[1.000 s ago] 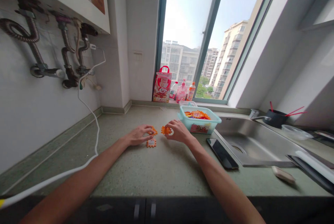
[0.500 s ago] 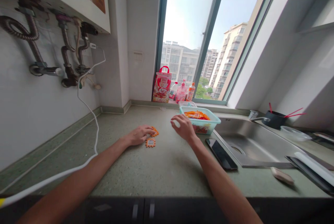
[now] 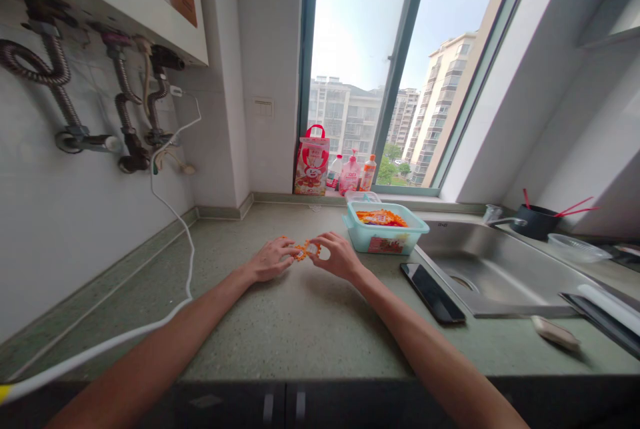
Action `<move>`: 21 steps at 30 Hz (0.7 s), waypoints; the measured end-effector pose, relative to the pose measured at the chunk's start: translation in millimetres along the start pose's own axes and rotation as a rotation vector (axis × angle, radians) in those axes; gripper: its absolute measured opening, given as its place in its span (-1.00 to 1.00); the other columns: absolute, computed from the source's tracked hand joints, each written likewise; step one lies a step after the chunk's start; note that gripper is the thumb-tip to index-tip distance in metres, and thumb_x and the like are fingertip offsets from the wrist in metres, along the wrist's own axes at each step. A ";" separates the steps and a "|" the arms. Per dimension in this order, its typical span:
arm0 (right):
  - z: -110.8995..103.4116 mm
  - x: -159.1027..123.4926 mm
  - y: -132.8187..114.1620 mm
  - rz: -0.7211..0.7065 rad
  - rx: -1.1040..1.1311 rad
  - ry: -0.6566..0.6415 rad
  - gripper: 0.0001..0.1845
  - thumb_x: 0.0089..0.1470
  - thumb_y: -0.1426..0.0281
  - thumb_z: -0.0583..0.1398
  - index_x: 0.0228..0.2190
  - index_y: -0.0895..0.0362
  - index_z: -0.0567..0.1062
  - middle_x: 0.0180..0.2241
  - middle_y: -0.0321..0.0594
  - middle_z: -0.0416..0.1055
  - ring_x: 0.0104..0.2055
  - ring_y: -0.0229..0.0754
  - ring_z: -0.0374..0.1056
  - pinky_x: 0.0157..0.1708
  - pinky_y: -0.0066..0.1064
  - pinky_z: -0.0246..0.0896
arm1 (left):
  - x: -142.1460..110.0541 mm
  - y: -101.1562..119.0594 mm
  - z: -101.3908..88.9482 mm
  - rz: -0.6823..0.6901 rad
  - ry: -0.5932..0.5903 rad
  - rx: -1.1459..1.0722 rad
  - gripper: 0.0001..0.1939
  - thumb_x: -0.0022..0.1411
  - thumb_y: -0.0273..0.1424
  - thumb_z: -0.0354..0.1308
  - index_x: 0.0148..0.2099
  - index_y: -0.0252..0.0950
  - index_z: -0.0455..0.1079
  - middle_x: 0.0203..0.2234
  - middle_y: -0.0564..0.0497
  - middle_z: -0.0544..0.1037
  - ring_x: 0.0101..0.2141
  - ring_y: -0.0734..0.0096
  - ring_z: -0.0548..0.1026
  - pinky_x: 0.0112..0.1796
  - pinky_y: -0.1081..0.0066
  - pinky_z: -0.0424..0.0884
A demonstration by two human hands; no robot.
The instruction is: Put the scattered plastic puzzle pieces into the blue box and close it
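Observation:
Two small orange puzzle pieces with toothed edges and pale printed centres are edge to edge over the grey-green counter [image 3: 280, 335]. My left hand [image 3: 270, 259] lies low at the counter, its fingers closed on the left puzzle piece [image 3: 301, 254], which they partly cover. From the other side my right hand [image 3: 340, 257] pinches the right puzzle piece [image 3: 314, 249] between thumb and fingertips. Whether the teeth interlock I cannot tell. Beyond my right hand stands a light-blue plastic tub [image 3: 387, 244], with more orange pieces [image 3: 381, 217] heaped inside.
Right of my right forearm lies a black phone [image 3: 433, 293], beside the steel sink [image 3: 493, 269]. A soap bar [image 3: 555, 333] sits near the front edge. Bottles [image 3: 349, 174] and a red-handled bag [image 3: 313, 165] line the sill. A white cable [image 3: 150, 321] crosses the left side.
My right hand has come left and down from beside the tub and taken hold of the loose puzzle piece. That piece now meets the one at my left hand.

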State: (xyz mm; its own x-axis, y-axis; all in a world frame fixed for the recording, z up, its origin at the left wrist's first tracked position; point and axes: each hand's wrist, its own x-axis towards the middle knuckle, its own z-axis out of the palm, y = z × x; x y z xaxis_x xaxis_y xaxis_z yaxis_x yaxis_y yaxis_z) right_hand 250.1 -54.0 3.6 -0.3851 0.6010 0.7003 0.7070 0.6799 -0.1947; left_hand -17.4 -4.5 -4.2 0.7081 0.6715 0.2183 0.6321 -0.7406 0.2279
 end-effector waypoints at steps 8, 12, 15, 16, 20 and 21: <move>26.1 8.4 -4.9 0.188 -0.049 -0.058 -0.74 0.30 0.22 0.31 -0.03 0.03 0.59 -0.06 -0.11 0.58 -0.02 -0.02 0.47 0.03 -0.22 0.36 | 4.4 3.2 -3.1 0.005 0.130 -0.059 -0.41 0.40 -0.28 0.01 0.43 -0.23 0.27 0.29 -0.14 0.44 0.24 0.10 0.38 0.24 0.11 0.25; 40.3 8.7 -4.4 0.151 -0.094 -0.286 -0.85 0.22 0.28 0.36 -0.17 0.04 0.62 -0.18 -0.17 0.61 -0.10 -0.06 0.49 -0.03 -0.29 0.35 | 3.0 -10.2 -11.9 -0.095 0.222 0.023 -0.53 0.37 -0.38 0.00 0.25 -0.19 0.46 0.19 -0.11 0.52 0.17 0.08 0.42 0.21 0.11 0.25; 31.4 7.5 -0.7 0.160 -0.158 -0.312 -0.81 0.11 0.31 0.41 -0.21 0.05 0.61 -0.23 -0.17 0.60 -0.16 -0.07 0.48 -0.11 -0.32 0.33 | -2.0 -23.5 -16.0 -0.165 0.190 0.085 -0.60 0.39 -0.28 0.04 0.18 -0.13 0.52 0.16 -0.09 0.54 0.13 0.05 0.44 0.19 0.07 0.25; 24.3 7.9 0.8 0.135 -0.185 -0.306 -0.76 0.07 0.30 0.43 -0.20 0.05 0.61 -0.22 -0.16 0.60 -0.15 -0.05 0.47 -0.11 -0.31 0.33 | -3.7 -27.3 -16.4 -0.183 0.175 0.100 -0.59 0.40 -0.23 0.04 0.19 -0.12 0.52 0.15 -0.10 0.55 0.12 0.04 0.45 0.18 0.07 0.26; -22.8 14.1 11.4 0.050 -0.296 -0.069 -0.72 0.11 0.33 0.36 -0.10 0.04 0.60 -0.06 -0.11 0.57 -0.02 0.02 0.42 0.05 -0.20 0.26 | -6.8 -34.7 -14.4 -0.199 0.136 0.158 -0.49 0.36 -0.07 0.09 0.22 -0.15 0.51 0.09 -0.16 0.57 0.08 0.00 0.47 0.12 0.08 0.33; -37.5 15.5 16.5 0.069 -0.334 0.036 -0.72 0.15 0.35 0.31 -0.07 0.05 0.59 -0.01 -0.10 0.56 0.02 0.03 0.39 0.09 -0.18 0.22 | -6.6 -34.7 -13.7 -0.190 0.133 0.169 -0.48 0.33 -0.07 0.12 0.22 -0.17 0.51 0.07 -0.17 0.58 0.07 -0.01 0.47 0.12 0.10 0.34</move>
State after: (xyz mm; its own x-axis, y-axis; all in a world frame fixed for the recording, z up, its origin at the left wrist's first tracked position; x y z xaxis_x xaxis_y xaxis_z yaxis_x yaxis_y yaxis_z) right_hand 278.0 -49.2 37.0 -0.3128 0.6212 0.7185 0.8879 0.4599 -0.0111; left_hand -48.4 17.1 -0.5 0.5314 0.7877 0.3116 0.8012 -0.5868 0.1174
